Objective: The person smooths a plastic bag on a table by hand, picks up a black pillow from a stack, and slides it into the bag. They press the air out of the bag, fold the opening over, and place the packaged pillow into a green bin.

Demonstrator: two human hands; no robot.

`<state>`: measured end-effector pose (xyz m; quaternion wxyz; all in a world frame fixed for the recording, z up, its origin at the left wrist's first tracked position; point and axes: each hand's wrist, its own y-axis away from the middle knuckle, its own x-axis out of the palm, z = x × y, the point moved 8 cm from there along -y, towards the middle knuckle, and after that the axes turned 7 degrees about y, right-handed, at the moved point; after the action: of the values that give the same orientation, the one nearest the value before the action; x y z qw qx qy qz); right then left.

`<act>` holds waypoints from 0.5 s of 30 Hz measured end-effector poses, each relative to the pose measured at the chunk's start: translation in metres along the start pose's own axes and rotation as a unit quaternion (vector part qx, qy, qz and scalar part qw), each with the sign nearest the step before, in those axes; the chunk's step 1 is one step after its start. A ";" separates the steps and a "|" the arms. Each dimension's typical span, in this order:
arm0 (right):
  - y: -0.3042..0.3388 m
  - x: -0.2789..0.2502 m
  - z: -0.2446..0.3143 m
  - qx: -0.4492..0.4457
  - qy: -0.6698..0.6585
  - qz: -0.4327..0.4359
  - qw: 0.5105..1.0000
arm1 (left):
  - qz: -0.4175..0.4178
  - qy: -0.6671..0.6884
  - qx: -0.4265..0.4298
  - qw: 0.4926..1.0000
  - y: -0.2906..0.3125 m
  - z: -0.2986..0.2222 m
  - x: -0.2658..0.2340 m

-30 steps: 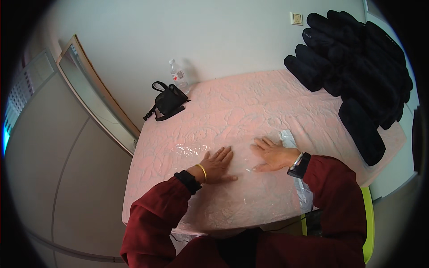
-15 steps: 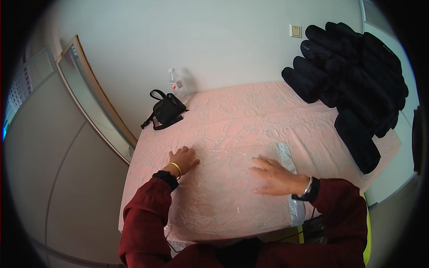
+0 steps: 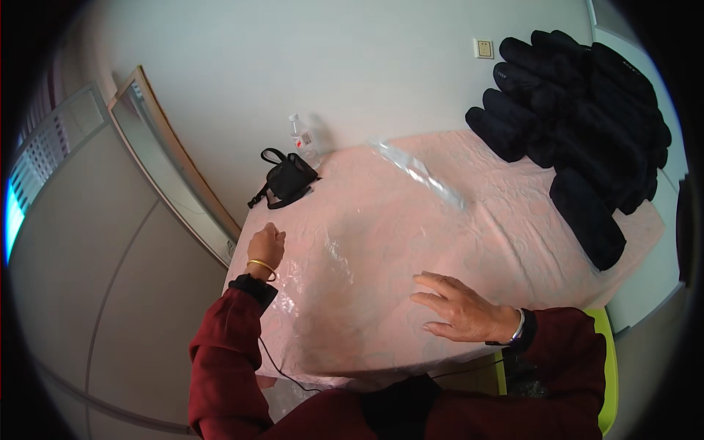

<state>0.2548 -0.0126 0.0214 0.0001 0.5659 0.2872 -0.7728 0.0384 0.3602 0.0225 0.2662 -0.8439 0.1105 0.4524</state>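
A large clear plastic bag (image 3: 337, 257) spreads over the pink cloth, its outline hard to follow. Its whitish strip (image 3: 419, 174) slants across the far middle of the table, blurred by motion. My left hand (image 3: 268, 246), with a gold bangle at the wrist, is closed by the bag's left side and appears to grip its edge; the fingertips are hidden. Above the near right part of the bag, my right hand (image 3: 469, 308) has its fingers spread and holds nothing.
The pink patterned cloth (image 3: 513, 271) covers the table. A black pouch (image 3: 290, 178) and a clear bottle (image 3: 302, 139) stand far left. Black stuffed rolls (image 3: 587, 125) pile up far right. A framed mirror (image 3: 172, 172) leans at the left; a yellow-green edge (image 3: 607, 381) shows near right.
The bag's whitish strip has swung from beside my right hand to the far middle. My left hand has closed and shifted left. My right hand stays spread, slightly lower. The view has shifted slightly.
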 end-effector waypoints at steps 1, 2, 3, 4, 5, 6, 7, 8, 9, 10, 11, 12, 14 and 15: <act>0.003 0.001 0.000 -0.002 -0.002 0.000 1.000 | -0.001 -0.002 -0.002 1.000 0.005 -0.002 -0.002; 0.005 0.003 -0.003 0.010 -0.010 -0.003 1.000 | 0.019 0.093 -0.058 0.994 0.012 0.004 0.002; 0.009 0.005 -0.007 0.026 -0.018 -0.005 0.999 | 0.042 0.187 -0.112 0.975 0.022 -0.001 0.006; 0.012 0.007 -0.011 0.042 -0.025 -0.006 0.999 | 0.065 0.279 -0.165 0.944 0.032 -0.003 0.012; 0.015 0.010 -0.009 0.045 -0.028 -0.003 0.999 | 0.068 0.279 -0.168 0.943 0.042 -0.005 0.013; 0.018 0.013 -0.011 0.058 -0.039 0.002 0.998 | 0.084 0.286 -0.160 0.941 0.053 -0.008 0.017; 0.021 0.016 -0.013 0.072 -0.050 0.007 0.996 | 0.100 0.294 -0.151 0.939 0.066 -0.010 0.022; 0.023 0.018 -0.016 0.084 -0.059 0.011 0.995 | 0.114 0.301 -0.142 0.936 0.075 -0.012 0.025; 0.024 0.020 -0.017 0.086 -0.062 0.015 0.994 | 0.117 0.302 -0.146 0.935 0.084 -0.011 0.026; 0.027 0.024 -0.015 0.084 -0.055 0.023 0.995 | 0.140 0.299 -0.156 0.931 0.096 -0.010 0.031; 0.030 0.028 -0.013 0.082 -0.049 0.032 0.995 | 0.163 0.296 -0.167 0.926 0.108 -0.008 0.035; 0.033 0.032 -0.011 0.080 -0.042 0.042 0.995 | 0.186 0.293 -0.178 0.921 0.120 -0.007 0.039; 0.038 0.034 -0.010 0.082 -0.025 0.049 0.995 | 0.186 0.322 -0.195 0.907 0.139 -0.011 0.039; 0.041 0.033 -0.006 0.079 -0.006 0.049 0.996 | 0.179 0.348 -0.208 0.896 0.150 -0.013 0.035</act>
<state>0.2619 -0.0339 -0.0267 -0.0048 0.5731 0.1971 -0.7954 0.0033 0.2293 -0.0529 -0.0567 -0.9496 0.2486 0.1826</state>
